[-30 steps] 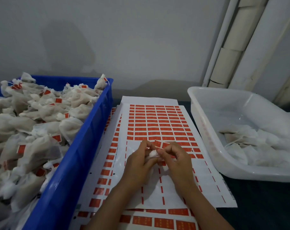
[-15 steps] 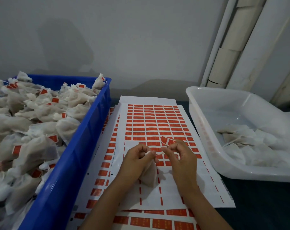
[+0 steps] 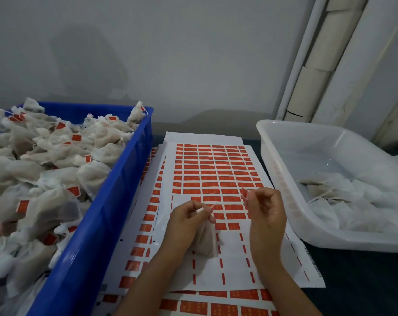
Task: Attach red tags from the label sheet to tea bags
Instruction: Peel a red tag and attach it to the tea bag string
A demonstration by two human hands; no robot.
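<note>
Over label sheet, left hand pinches tea bag, part hidden; right hand pinches red tag.

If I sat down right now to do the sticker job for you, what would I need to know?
Left hand: grips a tea bag that hangs below it, and pinches the string end.
Right hand: pinches one red tag, lifted off the label sheet.
The two hands are apart; the tag is not on the string yet.
Blue crate, on the left: piled with tea bags, many of them showing red tags.
White tub, on the right: a few tea bags with no tags showing.
Sheet: near rows peeled, far rows full of tags.
Left to do: stick this tag on, then probably tag the bags in the white tub.
</note>
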